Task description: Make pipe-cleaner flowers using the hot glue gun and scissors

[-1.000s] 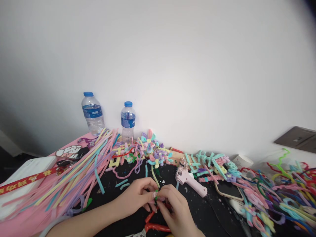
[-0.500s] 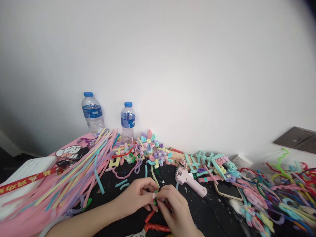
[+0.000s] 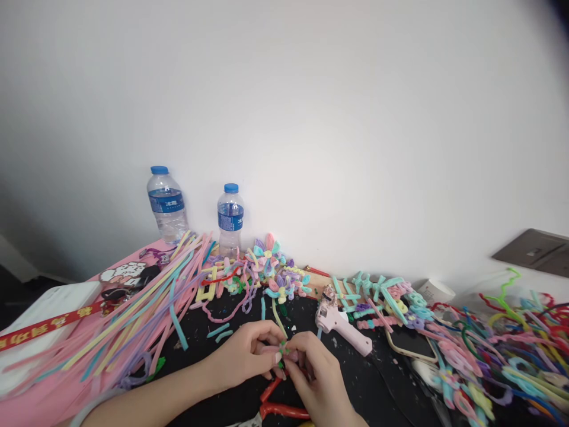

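My left hand (image 3: pixel 249 354) and my right hand (image 3: pixel 315 376) meet at the front middle of the black table surface, fingertips almost touching. Pinched between both sets of fingers is a small green pipe cleaner piece (image 3: pixel 283 350), mostly hidden, so its full shape does not show. Just beneath my hands lie red-handled pliers or scissors (image 3: pixel 282 410), partly covered by my right hand. A pale pink glue gun (image 3: pixel 344 326) rests to the right of my right hand. Short teal pipe cleaner pieces (image 3: pixel 219 331) lie beyond my left wrist.
Long pastel pipe cleaners (image 3: pixel 146 308) spread across the left side. Two water bottles (image 3: pixel 165 204) stand against the wall. Pipe cleaner flowers (image 3: pixel 269 255) are heaped at the back. A phone (image 3: pixel 413 343), a paper cup (image 3: pixel 436 292) and a tangled pile of coloured pipe cleaners (image 3: pixel 524 356) fill the right.
The fingers have shifted slightly around the green piece, and more of it shows between the fingertips. The things on the table have stayed in place.
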A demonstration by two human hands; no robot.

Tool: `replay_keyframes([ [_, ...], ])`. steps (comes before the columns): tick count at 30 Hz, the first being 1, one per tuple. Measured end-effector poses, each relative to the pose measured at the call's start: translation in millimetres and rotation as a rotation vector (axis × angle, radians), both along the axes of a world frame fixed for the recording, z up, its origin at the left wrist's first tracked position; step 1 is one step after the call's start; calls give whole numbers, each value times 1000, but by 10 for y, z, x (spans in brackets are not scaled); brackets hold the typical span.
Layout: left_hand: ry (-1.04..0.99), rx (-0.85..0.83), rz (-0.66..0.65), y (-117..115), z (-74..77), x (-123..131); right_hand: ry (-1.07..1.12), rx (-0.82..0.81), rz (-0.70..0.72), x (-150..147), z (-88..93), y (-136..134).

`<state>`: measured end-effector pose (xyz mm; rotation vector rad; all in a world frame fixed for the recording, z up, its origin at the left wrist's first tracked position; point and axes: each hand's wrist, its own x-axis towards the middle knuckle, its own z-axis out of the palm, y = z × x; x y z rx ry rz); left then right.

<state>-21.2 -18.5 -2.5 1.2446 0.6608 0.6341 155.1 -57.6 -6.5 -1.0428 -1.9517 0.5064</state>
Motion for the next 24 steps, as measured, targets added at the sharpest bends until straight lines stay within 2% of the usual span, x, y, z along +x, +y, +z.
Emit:
replay_keyframes([
  [7, 7, 23, 3, -1, 0, 7, -10, -18, -35, 15, -23, 3],
  [16, 78, 1, 57, -27, 75, 24, 9, 66, 20, 7, 51, -8],
  [24, 89, -14, 140, -18, 31, 22, -64, 125, 40, 2, 51, -31],
])
